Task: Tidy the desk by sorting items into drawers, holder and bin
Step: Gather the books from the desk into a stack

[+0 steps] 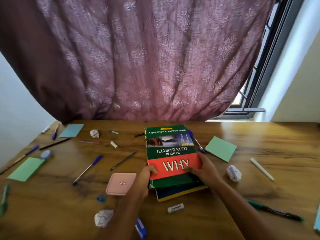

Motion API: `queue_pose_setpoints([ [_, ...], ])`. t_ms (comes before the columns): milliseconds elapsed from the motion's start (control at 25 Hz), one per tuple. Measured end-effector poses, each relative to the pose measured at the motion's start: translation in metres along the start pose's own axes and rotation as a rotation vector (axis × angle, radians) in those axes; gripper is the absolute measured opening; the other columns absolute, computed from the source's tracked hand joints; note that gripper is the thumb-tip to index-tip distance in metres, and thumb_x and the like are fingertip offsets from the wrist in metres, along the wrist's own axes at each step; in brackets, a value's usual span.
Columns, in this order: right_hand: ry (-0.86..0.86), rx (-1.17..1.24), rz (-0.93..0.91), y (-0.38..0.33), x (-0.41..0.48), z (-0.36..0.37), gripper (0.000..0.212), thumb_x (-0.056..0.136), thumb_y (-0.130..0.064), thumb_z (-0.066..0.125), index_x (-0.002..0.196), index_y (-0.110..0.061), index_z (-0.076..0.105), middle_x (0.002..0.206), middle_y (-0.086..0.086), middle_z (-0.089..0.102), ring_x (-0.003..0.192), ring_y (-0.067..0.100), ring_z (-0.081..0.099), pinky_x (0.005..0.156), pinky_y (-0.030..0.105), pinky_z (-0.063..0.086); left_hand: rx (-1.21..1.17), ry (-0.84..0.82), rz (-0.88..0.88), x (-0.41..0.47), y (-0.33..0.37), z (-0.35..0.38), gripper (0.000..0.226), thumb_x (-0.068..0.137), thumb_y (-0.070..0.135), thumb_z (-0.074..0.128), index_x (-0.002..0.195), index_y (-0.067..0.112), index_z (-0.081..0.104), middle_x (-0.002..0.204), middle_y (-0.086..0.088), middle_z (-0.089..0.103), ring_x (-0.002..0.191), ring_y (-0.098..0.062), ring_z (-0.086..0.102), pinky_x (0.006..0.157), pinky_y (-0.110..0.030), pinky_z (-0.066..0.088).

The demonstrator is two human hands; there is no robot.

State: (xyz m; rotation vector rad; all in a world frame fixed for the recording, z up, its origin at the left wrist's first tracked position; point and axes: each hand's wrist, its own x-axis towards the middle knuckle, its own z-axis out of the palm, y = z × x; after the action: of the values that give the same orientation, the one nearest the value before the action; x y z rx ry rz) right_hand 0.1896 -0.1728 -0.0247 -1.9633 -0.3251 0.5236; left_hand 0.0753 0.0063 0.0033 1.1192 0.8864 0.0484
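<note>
Clearly — book (171, 146) long axis runs toward curtain (138, 58); left hand (147, 173), right hand (203, 168) grip its near end.

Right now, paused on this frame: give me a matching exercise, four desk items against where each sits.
Items: 1 WHY book; 2 pink case; 3 white pen; 4 Heybright eraser.
Places: A right of the right-side paper ball; B held by left hand and right hand; C nearer the person than the book; D left of the book.
Pairs: 1-B; 2-D; 3-A; 4-C.
</note>
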Motion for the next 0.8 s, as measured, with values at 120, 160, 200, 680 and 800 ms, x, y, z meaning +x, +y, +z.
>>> queue_pose_setpoints([
  [120,0.042,-0.098,0.008,0.003,-0.001,0.001,0.08,0.07,-0.034,0.082,0.138,-0.022,0.041,0.124,0.001,0.06,0.106,0.019,0.06,0.092,0.043,0.053,0.171,-0.005,0.062,0.0,-0.011,-0.004,0.042,0.079,-0.006,0.046,0.118,0.009,0.052,0.1,-0.011,0.065,0.088,-0.025,0.062,0.063,-0.03,0.05],
  [160,0.055,-0.119,0.008,0.001,-0.002,0.0,0.078,0.07,-0.034,0.082,0.136,-0.022,0.043,0.124,0.002,0.06,0.106,0.02,0.06,0.092,0.043,0.052,0.236,-0.017,0.097,0.001,-0.012,-0.005,0.045,0.079,-0.007,0.046,0.12,0.01,0.053,0.103,-0.009,0.065,0.091,-0.023,0.062,0.066,-0.03,0.05],
  [200,0.061,-0.148,0.007,0.0,-0.003,-0.001,0.076,0.071,-0.034,0.082,0.135,-0.021,0.044,0.125,0.004,0.058,0.107,0.021,0.059,0.092,0.042,0.052,0.295,-0.027,0.123,0.005,-0.013,-0.006,0.046,0.079,-0.008,0.046,0.121,0.011,0.053,0.105,-0.008,0.066,0.093,-0.021,0.061,0.068,-0.03,0.049],
  [680,0.017,-0.28,0.096,-0.019,0.007,-0.007,0.048,0.077,-0.03,0.077,0.119,-0.016,0.06,0.119,0.006,0.064,0.107,0.022,0.06,0.092,0.033,0.05,0.01,0.115,-0.063,0.006,0.007,0.01,0.025,0.091,0.027,0.053,0.11,0.01,0.053,0.087,-0.008,0.066,0.075,-0.022,0.064,0.058,-0.034,0.05],
  [800,-0.029,-0.215,0.138,-0.017,0.012,-0.007,0.054,0.073,-0.032,0.081,0.119,-0.016,0.059,0.115,0.004,0.065,0.104,0.021,0.062,0.093,0.035,0.051,-0.025,0.04,-0.103,0.007,0.023,0.016,0.026,0.093,0.032,0.055,0.107,0.011,0.052,0.086,-0.01,0.064,0.075,-0.026,0.063,0.061,-0.039,0.052],
])
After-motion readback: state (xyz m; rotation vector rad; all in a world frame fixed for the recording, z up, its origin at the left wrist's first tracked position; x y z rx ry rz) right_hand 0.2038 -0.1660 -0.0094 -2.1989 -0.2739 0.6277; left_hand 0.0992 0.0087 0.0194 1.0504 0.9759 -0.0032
